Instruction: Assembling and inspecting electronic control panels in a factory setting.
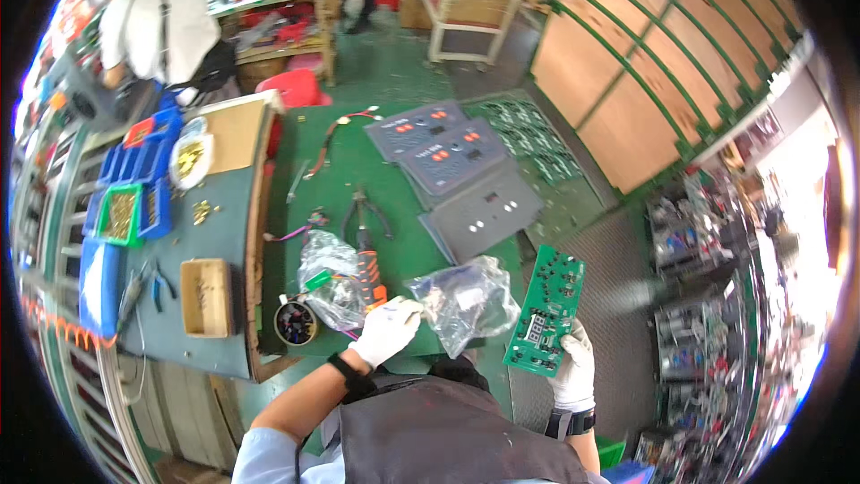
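Note:
My right hand (574,367), in a white glove, grips the lower edge of a green circuit board (548,305). The board is held tilted off the table's right side, its black parts and small digit display facing up. My left hand (390,330), also gloved, has its fingers pressed together at the left side of a clear plastic bag (470,305). What lies between those fingertips, if anything, I cannot make out. Just beyond that hand is a screwdriver with an orange and black handle (368,273). Another clear bag (331,278) with wired parts lies to its left.
Grey panels (484,211) overlap on the green table, with several green boards (524,139) behind them. Black-handled pliers (363,206) and a round tin of small parts (296,322) lie left. The side bench holds a tan box (206,298) and blue bins (134,157). A person (170,22) sits far left.

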`<state>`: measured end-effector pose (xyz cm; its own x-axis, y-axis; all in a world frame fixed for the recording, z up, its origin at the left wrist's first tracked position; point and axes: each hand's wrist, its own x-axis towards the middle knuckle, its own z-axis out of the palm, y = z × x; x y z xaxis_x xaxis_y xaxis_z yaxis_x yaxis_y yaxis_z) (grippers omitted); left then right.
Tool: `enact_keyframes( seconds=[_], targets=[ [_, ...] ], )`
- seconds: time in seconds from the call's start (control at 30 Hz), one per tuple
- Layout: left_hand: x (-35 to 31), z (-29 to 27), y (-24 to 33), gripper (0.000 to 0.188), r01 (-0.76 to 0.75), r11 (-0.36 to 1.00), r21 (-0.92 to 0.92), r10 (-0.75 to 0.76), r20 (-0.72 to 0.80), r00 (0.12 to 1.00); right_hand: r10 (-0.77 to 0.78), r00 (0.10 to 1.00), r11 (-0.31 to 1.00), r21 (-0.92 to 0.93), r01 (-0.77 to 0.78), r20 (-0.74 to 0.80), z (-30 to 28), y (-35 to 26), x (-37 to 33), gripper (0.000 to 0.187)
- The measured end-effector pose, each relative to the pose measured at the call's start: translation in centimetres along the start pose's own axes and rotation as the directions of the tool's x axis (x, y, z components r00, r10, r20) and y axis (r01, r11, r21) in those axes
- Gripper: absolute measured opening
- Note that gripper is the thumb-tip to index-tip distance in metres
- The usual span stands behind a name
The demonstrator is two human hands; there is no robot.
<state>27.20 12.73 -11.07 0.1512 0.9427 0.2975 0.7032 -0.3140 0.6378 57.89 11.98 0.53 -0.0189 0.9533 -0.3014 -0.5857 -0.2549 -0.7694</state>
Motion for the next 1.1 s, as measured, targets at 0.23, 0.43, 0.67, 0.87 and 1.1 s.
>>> enact_keyframes(
  seconds=[0.23,0.43,0.67,0.87,1.1],
  targets=[
    [4.7,9.3,2.7,0.020,-0.539,0.739,0.404,0.374,0.420,0.827,-0.198,0.973,0.980,-0.021,0.197,-0.117,-2.5,-2.6,-5.2,0.053],
    [1.5,10.7,2.4,0.014,-0.417,0.843,0.340,0.065,0.705,0.706,-0.139,0.987,0.990,0.001,0.140,-0.083,-3.8,-3.7,-3.6,0.053],
    [-2.9,7.8,1.4,0.047,-0.033,0.965,0.259,-0.144,0.633,0.761,0.013,0.997,1.000,-0.004,-0.012,0.081,-3.9,-3.4,2.4,0.055],
    [-5.2,3.7,0.4,0.023,0.275,0.959,-0.071,-0.274,0.022,0.961,0.156,0.959,0.988,-0.042,-0.151,0.235,-0.3,-1.4,5.1,0.054],
    [-11.0,-4.6,-4.3,0.012,0.648,0.748,0.148,-0.525,-0.467,0.712,0.189,0.931,0.982,-0.076,-0.173,0.312,3.2,0.6,4.5,0.055]
  ],
)
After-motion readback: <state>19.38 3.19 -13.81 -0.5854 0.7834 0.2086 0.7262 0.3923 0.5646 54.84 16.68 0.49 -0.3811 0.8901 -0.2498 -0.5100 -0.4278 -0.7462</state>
